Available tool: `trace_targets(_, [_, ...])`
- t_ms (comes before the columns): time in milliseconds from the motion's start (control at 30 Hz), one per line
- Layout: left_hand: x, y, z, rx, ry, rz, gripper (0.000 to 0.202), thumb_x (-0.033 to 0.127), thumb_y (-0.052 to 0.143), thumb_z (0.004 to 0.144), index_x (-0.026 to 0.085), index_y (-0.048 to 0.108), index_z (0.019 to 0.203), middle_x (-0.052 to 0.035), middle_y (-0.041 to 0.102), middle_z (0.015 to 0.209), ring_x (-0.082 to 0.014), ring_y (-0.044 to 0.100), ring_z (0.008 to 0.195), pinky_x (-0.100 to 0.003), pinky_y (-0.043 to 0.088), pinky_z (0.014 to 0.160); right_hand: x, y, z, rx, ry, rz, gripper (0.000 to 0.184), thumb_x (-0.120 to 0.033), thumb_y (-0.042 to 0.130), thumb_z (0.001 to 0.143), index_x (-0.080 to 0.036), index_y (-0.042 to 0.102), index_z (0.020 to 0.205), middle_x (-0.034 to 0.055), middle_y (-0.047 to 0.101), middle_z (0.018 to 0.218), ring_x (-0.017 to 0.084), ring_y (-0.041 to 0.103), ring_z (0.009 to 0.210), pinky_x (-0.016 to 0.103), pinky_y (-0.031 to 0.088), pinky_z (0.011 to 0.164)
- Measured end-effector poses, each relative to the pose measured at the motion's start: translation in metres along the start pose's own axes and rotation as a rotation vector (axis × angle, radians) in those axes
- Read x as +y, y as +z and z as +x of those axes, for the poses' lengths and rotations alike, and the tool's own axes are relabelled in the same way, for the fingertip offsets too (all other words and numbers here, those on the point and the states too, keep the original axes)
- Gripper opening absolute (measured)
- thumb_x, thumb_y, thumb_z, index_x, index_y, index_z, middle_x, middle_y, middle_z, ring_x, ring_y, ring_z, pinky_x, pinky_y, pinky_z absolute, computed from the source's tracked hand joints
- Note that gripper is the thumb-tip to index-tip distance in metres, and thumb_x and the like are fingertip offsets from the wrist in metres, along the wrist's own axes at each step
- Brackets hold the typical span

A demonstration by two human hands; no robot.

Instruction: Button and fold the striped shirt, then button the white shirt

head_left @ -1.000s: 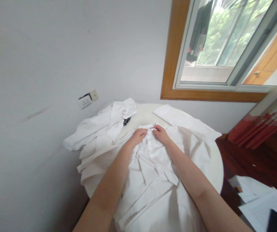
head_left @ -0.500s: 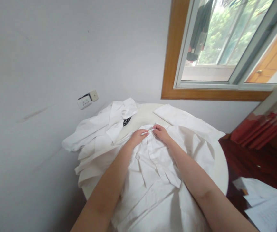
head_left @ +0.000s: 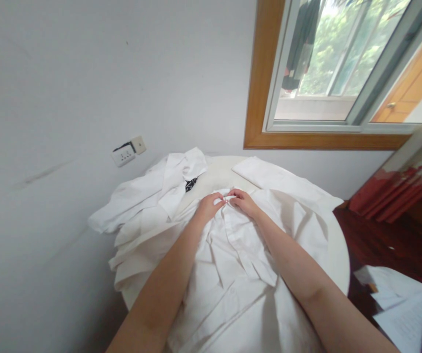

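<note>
A white shirt (head_left: 233, 245) lies spread and creased over the round table, its lower part hanging toward me. At its far end, my left hand (head_left: 210, 206) pinches the fabric near the collar and front edge. Close beside it, my right hand (head_left: 243, 202) grips the same part of the shirt with bent fingers. The fingertips of both hands almost meet over a small spot on the cloth. Whether a button sits between them is too small to tell.
Another crumpled white garment (head_left: 148, 191) with a black patterned patch (head_left: 191, 184) lies at the left by the wall. A white cloth (head_left: 284, 179) rests at the back right of the cream table (head_left: 338, 255). Papers (head_left: 409, 304) are at the lower right, near a red curtain (head_left: 383, 196).
The fingers of both hands have shifted slightly at the shirt's collar area, the left thumb moving a little. The camera view has drifted slightly; the shirt stays in place.
</note>
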State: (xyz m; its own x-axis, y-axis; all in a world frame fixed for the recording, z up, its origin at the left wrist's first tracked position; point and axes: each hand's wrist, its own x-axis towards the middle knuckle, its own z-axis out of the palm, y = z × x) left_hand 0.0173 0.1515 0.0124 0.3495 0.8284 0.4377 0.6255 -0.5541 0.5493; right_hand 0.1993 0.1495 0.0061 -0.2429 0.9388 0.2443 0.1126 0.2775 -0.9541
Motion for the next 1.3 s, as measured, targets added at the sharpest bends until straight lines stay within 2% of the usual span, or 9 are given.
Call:
trace_targets(100, [-0.001, 0.001, 0.001, 0.022, -0.011, 0.015, 0.021, 0.039, 0.056, 0.081, 0.021, 0.066, 0.084, -0.0008, 0.069, 0.086, -0.0166, 0.062, 0.083, -0.026, 0.045, 0.078, 0.000, 0.001, 0.000, 0.001, -0.037, 0.011, 0.019, -0.030, 0.051, 0.074, -0.018, 0.061, 0.084, -0.0052, 0.046, 0.057, 0.009, 0.037, 0.050, 0.021, 0.028, 0.049])
trace_targets(200, [-0.002, 0.002, 0.001, 0.039, 0.005, 0.028, 0.021, 0.039, 0.056, 0.082, 0.021, 0.067, 0.084, -0.0012, 0.069, 0.087, -0.0168, 0.062, 0.084, -0.026, 0.044, 0.080, 0.001, 0.002, 0.002, 0.038, -0.021, -0.015, 0.028, -0.042, 0.049, 0.080, -0.018, 0.063, 0.084, -0.0056, 0.043, 0.052, 0.009, 0.034, 0.048, 0.022, 0.026, 0.047])
trace_targets(400, [0.001, 0.004, -0.001, 0.046, -0.024, 0.097, 0.021, 0.038, 0.054, 0.084, 0.023, 0.067, 0.092, -0.0012, 0.070, 0.095, -0.0173, 0.063, 0.091, -0.026, 0.044, 0.083, -0.001, 0.005, 0.003, 0.074, -0.019, -0.109, 0.042, -0.057, 0.049, 0.079, -0.018, 0.063, 0.073, -0.0052, 0.042, 0.051, 0.009, 0.033, 0.049, 0.022, 0.025, 0.048])
trace_targets(633, [0.015, -0.002, -0.004, 0.003, -0.085, 0.249, 0.027, 0.044, 0.049, 0.086, 0.028, 0.066, 0.099, -0.0005, 0.070, 0.096, -0.0192, 0.063, 0.089, -0.025, 0.044, 0.073, 0.006, 0.002, 0.006, 0.057, -0.065, -0.172, 0.037, -0.053, 0.051, 0.078, -0.018, 0.059, 0.070, -0.0047, 0.045, 0.055, 0.009, 0.035, 0.052, 0.022, 0.027, 0.051])
trace_targets(867, [0.023, -0.005, -0.003, -0.035, -0.139, 0.315, 0.029, 0.045, 0.049, 0.086, 0.027, 0.065, 0.101, -0.0019, 0.070, 0.094, -0.0182, 0.063, 0.087, -0.024, 0.043, 0.072, 0.012, 0.002, 0.009, 0.086, -0.079, -0.265, 0.035, -0.051, 0.046, 0.081, -0.019, 0.054, 0.070, -0.0043, 0.047, 0.058, 0.010, 0.040, 0.057, 0.021, 0.030, 0.054])
trace_targets(1133, [0.026, -0.005, -0.006, -0.044, -0.119, 0.397, 0.026, 0.040, 0.049, 0.087, 0.022, 0.065, 0.097, -0.0043, 0.069, 0.094, -0.0188, 0.062, 0.091, -0.026, 0.042, 0.077, -0.002, 0.013, 0.005, 0.165, 0.002, -0.681, 0.040, -0.058, 0.049, 0.079, -0.020, 0.051, 0.067, -0.0032, 0.051, 0.060, 0.011, 0.044, 0.058, 0.022, 0.025, 0.054])
trace_targets(1300, [0.029, -0.007, -0.006, -0.059, -0.136, 0.403, 0.027, 0.042, 0.049, 0.086, 0.024, 0.065, 0.099, -0.0037, 0.070, 0.096, -0.0187, 0.062, 0.091, -0.026, 0.042, 0.077, -0.004, 0.015, 0.002, 0.156, -0.069, -0.721, 0.034, -0.052, 0.045, 0.084, -0.022, 0.057, 0.074, -0.0014, 0.056, 0.066, 0.012, 0.046, 0.061, 0.023, 0.026, 0.056])
